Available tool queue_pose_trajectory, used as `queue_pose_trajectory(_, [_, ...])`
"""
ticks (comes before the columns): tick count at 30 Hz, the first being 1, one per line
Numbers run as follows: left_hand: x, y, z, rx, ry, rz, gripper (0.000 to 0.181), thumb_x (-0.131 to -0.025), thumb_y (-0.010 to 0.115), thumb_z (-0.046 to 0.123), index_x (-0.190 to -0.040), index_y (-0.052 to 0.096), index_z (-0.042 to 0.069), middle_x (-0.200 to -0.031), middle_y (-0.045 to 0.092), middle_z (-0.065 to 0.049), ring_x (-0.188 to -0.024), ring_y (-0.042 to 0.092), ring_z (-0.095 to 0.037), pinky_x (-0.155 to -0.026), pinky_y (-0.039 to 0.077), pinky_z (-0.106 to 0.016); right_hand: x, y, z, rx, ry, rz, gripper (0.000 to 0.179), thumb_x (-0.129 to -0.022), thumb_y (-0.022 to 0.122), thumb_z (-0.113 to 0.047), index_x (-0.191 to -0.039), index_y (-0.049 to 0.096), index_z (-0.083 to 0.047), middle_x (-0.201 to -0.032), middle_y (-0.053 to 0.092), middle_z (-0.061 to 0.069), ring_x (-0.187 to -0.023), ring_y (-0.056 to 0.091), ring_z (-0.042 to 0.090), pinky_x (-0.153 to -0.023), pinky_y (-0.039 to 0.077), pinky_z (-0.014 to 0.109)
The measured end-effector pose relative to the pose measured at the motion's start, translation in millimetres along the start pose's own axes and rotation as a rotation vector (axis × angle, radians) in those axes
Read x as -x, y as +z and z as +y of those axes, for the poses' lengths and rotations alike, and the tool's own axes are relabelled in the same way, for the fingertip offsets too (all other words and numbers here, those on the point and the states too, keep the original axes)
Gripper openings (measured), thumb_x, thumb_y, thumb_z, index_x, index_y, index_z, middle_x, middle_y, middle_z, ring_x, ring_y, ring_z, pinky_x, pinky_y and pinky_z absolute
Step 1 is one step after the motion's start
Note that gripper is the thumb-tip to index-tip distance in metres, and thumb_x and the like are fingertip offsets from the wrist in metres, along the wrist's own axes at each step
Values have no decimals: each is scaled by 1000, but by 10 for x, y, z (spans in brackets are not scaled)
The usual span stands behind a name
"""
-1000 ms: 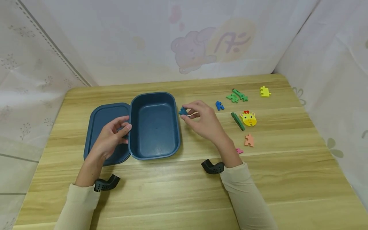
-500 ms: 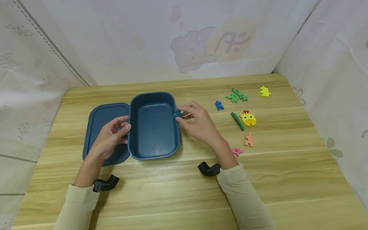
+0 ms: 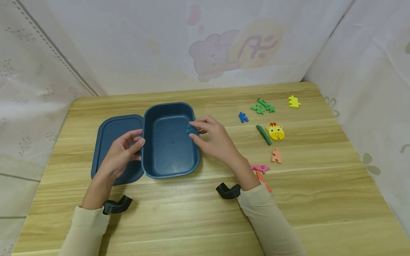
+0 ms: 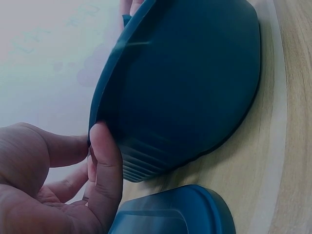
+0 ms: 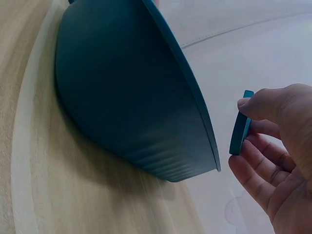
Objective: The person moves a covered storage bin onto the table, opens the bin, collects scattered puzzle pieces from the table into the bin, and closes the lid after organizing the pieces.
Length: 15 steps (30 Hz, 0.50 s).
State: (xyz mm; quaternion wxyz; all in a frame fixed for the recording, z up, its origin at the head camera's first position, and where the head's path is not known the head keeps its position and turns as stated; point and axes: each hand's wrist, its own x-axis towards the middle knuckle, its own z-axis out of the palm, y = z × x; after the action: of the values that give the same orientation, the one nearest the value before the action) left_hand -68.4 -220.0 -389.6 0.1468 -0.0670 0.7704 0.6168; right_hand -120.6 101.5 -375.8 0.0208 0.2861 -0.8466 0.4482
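A deep blue plastic box (image 3: 174, 156) stands on the wooden table, its inside facing up. At its left rim my left hand (image 3: 121, 154) grips the edge between thumb and fingers, and the left wrist view shows the fingertips (image 4: 105, 141) against the rim. My right hand (image 3: 213, 140) pinches a small teal puzzle piece (image 3: 191, 130) above the box's right rim. In the right wrist view the puzzle piece (image 5: 240, 127) is edge-on between thumb and fingers, apart from the box. The matching blue lid (image 3: 109, 140) lies left of the box, partly behind my left hand.
Right of the box lie a blue puzzle piece (image 3: 243, 117), green pieces (image 3: 257, 108), a yellow piece (image 3: 293, 101), a dark green piece (image 3: 263, 134), a giraffe-face piece (image 3: 275, 132) and a peach piece (image 3: 276, 156). Pink (image 3: 261, 168) and orange (image 3: 263, 180) pieces lie beside my right forearm.
My right hand has moved left with the teal puzzle piece, from beside the box to over its right rim. More of the pink and orange pieces shows. My left hand stays at the rim.
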Motion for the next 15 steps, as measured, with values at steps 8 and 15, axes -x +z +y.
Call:
queue_pose_trajectory(8, [14,-13,1,-4,-4,3,64,-110,59,29,-165,35,7,-116,55,7,-95,54,-8,-70,61,-24,-1,70,-58,17,-34,-25,38,-97,78,-12,-132,72,0,-129,66,13,-107,70,24,-96,62,34])
queue_pose_trajectory(15, [-2,-12,4,-4,-6,-5,64,-110,59,29,-165,34,7,-116,55,8,-95,55,-8,-70,61,-23,15,105,-98,56,-57,-31,38,-96,80,-14,-131,73,-1,-128,67,11,-108,68,23,-95,61,32])
